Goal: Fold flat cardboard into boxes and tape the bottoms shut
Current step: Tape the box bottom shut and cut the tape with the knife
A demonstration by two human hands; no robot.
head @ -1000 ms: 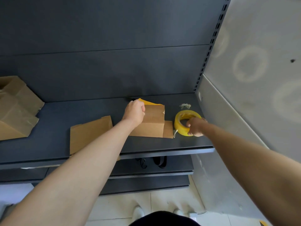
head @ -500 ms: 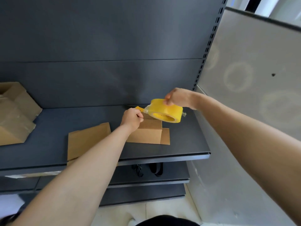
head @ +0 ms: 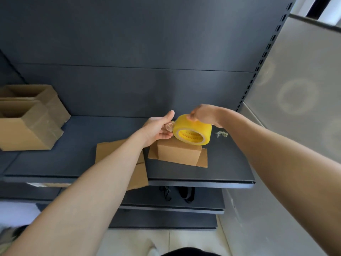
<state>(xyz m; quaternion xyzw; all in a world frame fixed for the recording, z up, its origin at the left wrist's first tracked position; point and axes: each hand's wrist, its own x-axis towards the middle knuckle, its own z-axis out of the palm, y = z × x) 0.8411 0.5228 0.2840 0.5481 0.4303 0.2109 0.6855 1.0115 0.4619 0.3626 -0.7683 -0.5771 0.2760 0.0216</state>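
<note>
Right hand (head: 204,115) comes in from above, fingers curled over the top of the yellow tape roll (head: 191,132), gripping it; the roll is tilted, core facing the camera. Left hand (head: 158,128) is at the roll's left edge and pinches the crumpled clear loose end (head: 168,126) between thumb and fingers, thumb pointing up. The roll hangs just above the small box (head: 179,153) and hides the box's top rear edge, so whether they touch can't be told. The box sits mid-shelf on the dark shelf (head: 230,163), brown flaps splayed flat at its left and right base. Flat cardboard (head: 120,154) lies just left of the box, its front corner overhanging the shelf edge; the left forearm crosses it and covers much of it. Far left on the same shelf are two finished boxes (head: 27,122), open tops up, one behind the other, touching. A tape scrap (head: 221,133) lies on the shelf right of the roll, clear of it. On the lower shelf (head: 203,207) under the front edge are black straps (head: 177,194), partly hidden by the shelf above. A slotted upright (head: 258,61) bounds the unit on the right, with a grey panel (head: 304,89) beyond it.
</note>
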